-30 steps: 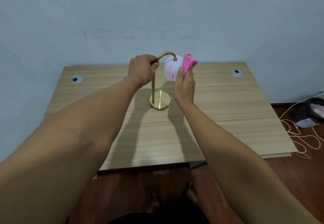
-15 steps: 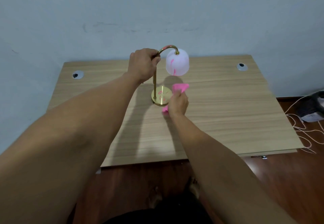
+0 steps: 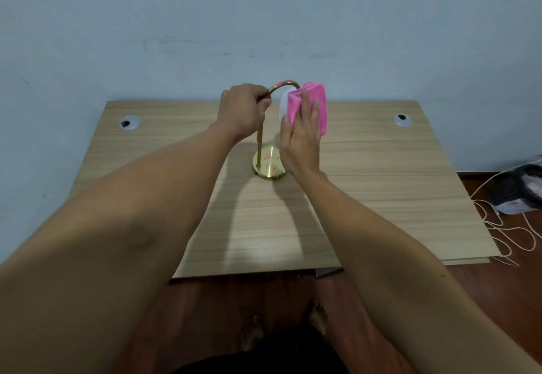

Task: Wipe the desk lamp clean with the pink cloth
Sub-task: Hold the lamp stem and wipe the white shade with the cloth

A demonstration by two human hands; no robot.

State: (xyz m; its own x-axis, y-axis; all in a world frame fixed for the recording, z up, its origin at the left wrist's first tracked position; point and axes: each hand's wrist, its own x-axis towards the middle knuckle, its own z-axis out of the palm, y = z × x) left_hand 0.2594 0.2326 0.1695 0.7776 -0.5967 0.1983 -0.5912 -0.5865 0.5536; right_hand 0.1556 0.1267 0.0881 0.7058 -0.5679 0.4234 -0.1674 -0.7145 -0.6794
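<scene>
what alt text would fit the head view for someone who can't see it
A person's right hand presses a folded pink cloth against the white shade of a gold curved-neck desk lamp, while the left hand grips its neck, on a light wooden desk.

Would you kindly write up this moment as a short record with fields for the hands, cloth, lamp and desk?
left hand: grips the gold neck near its bend
right hand: presses the pink cloth against the white shade
pink cloth: covers most of the shade
desk lamp: stands upright; red marks on its round base
desk: wooden; a grommet near each back corner
</scene>
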